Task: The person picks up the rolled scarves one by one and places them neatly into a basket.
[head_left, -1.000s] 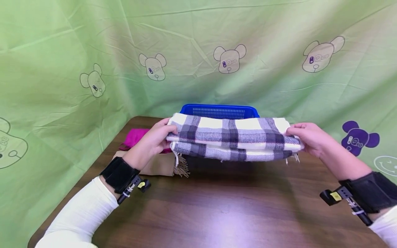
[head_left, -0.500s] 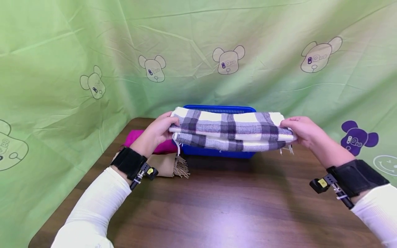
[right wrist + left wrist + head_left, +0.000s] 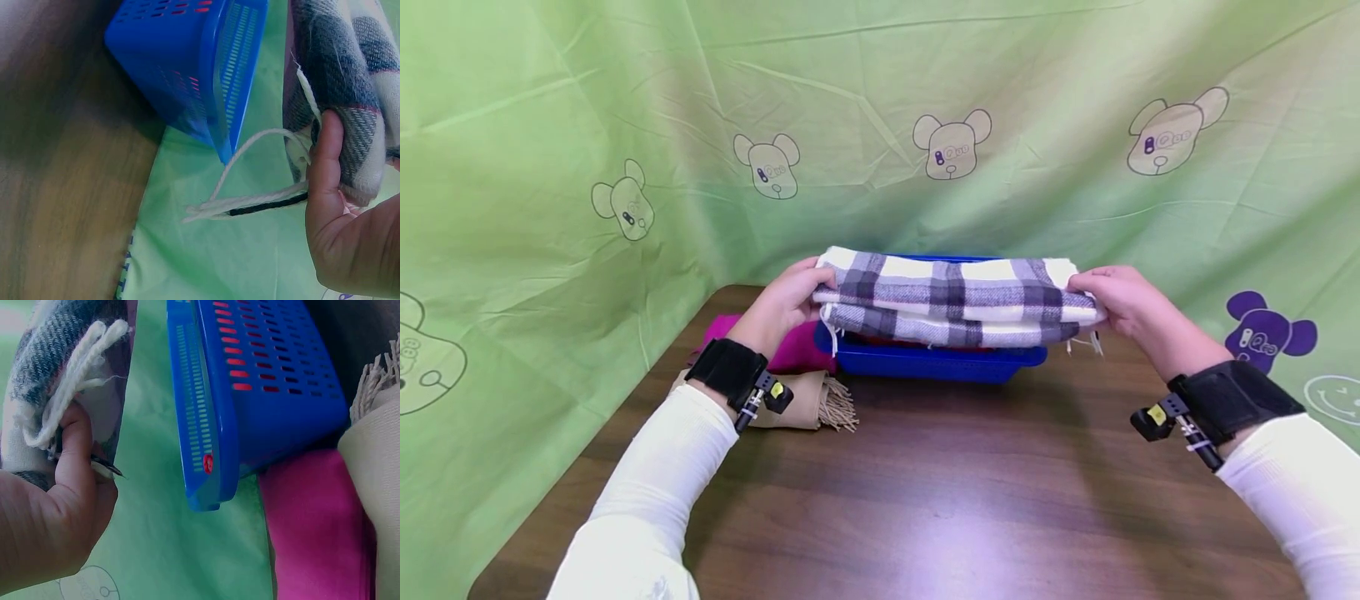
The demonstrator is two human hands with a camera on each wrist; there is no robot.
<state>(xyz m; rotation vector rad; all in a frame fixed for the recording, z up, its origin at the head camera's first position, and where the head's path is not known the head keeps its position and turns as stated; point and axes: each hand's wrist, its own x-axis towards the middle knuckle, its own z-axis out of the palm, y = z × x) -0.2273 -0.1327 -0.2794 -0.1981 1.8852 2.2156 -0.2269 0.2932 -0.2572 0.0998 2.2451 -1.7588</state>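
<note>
Stretched between both hands is a folded plaid scarf (image 3: 955, 292), white, grey and black with white fringe. My left hand (image 3: 790, 296) grips its left end, thumb on top. At the other end my right hand (image 3: 1116, 300) pinches the folded layers. The scarf is held above a blue plastic basket (image 3: 925, 364), hiding most of its opening. In the left wrist view a gap shows between the scarf and the rim of the basket (image 3: 225, 425). Something red inside shows through the basket's slots, and fringe strands (image 3: 250, 203) dangle beside my right thumb.
Left of the basket lie a folded magenta cloth (image 3: 801, 348) and, nearer, a folded beige scarf (image 3: 793, 400) with tan fringe. All stand on a brown wooden table (image 3: 925, 483). A green curtain (image 3: 850, 100) with bear-head drawings hangs behind and to the left.
Both hands have moved the plaid scarf forward, away from me, and slightly left. It now overlaps the basket's opening, and more of the basket's front wall shows below it.
</note>
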